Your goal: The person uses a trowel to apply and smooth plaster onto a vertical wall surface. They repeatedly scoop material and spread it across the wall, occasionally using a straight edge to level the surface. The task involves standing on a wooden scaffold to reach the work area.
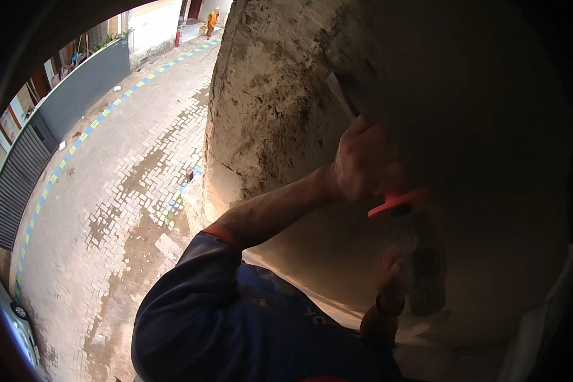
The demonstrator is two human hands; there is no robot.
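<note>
My left hand (368, 160) is wrapped round the shaft of a chisel (344, 97). The chisel's flat metal blade points up toward a rough, pitted wall (270, 105), though shadow hides whether its tip touches. Below my fist sits the chisel's round orange hand guard (398, 202). My right hand (392, 270), dim and smeared by motion, is lower down with its fingers closed on a hammer. The hammer's blocky dark head (428, 274) hangs just under the guard, apart from it. The hammer's handle is mostly hidden.
The wall's left edge drops to a paved lane (127, 184) far below. Along the lane run a blue-and-yellow kerb (86, 134) and a grey gate (20, 184). A person in orange (212, 23) is at its far end; a car (20, 325) shows lower left. Deep shadow covers the right side.
</note>
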